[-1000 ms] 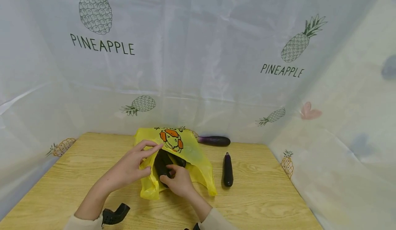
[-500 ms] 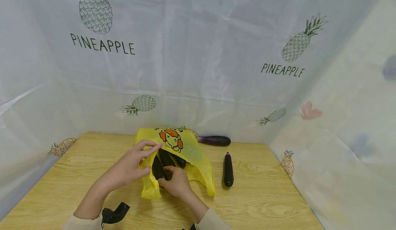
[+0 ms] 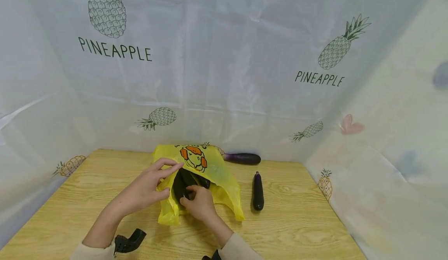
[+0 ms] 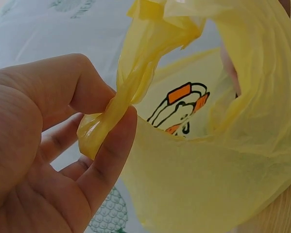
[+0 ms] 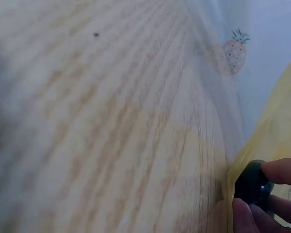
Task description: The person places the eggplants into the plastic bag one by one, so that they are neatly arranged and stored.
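Note:
A yellow plastic bag [image 3: 224, 176] with a printed cartoon figure lies on its side, its mouth facing me. My left hand [image 3: 148, 188] pinches a twisted strap [image 4: 121, 92] of the bag between thumb and fingers, raising the left side of the mouth. Inside the opening several dark eggplants lie side by side, one of them an eggplant [image 3: 204, 181] at the right. My right hand [image 3: 203, 205] reaches into the mouth and grips the rounded end of the leftmost eggplant [image 5: 251, 180] with thumb and fingertips. The far ends of these eggplants are hidden under the bag.
One eggplant [image 3: 244, 159] lies crosswise behind the bag's right side, near the back curtain [image 3: 224, 77]. Another eggplant [image 3: 258, 192] lies lengthwise to the right of the bag on the wooden table [image 3: 297, 221]. Curtains with pineapple prints enclose the back and sides.
My right hand shifted slightly left and down, then a little up again, moving the eggplant it grips at the bag's mouth. The left hand has kept its place on the strap.

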Demonstrator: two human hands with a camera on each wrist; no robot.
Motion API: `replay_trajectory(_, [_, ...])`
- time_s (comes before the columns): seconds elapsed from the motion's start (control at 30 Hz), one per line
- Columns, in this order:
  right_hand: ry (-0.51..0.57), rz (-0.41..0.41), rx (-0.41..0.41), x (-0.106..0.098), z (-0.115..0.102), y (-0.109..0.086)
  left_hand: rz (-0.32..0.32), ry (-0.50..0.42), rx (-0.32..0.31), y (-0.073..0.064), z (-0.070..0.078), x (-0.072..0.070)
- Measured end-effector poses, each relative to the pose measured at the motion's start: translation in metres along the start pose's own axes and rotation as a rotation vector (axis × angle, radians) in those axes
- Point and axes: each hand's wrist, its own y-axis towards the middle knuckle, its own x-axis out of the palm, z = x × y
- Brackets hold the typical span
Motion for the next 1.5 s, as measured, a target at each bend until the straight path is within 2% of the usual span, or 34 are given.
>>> replay_trajectory(0.43, [-0.085, 0.076, 0.000, 0.006, -0.007, 0.014, 0.005, -0.008, 0.005, 0.000, 0.000, 0.002])
replay_trajectory(0.7, [-0.171, 0.087, 0.038, 0.005, -0.009, 0.016, 0.003, -0.004, 0.007, 0.002, 0.001, 0.003])
replay_trajectory(0.8, [-0.145, 0.068, 0.033, 0.003, -0.006, 0.015, -0.001, -0.012, -0.004, 0.002, 0.001, 0.003])
replay_trajectory(1.0, [-0.023, 0.001, 0.024, -0.002, 0.001, 0.008, 0.000, 0.004, -0.010, 0.002, 0.000, 0.003])
replay_trajectory(1.23, [0.107, -0.113, -0.019, -0.022, -0.005, -0.008, 0.009, -0.001, -0.007, 0.001, -0.001, 0.002])
replay_trajectory(1.37, [0.144, -0.179, -0.051, -0.043, -0.012, -0.020, 0.014, 0.002, -0.005, 0.001, 0.000, 0.002])
replay_trajectory(1.5, [0.130, -0.191, -0.055, -0.070, -0.017, -0.033, 0.011, -0.001, -0.008, 0.001, 0.001, 0.002])
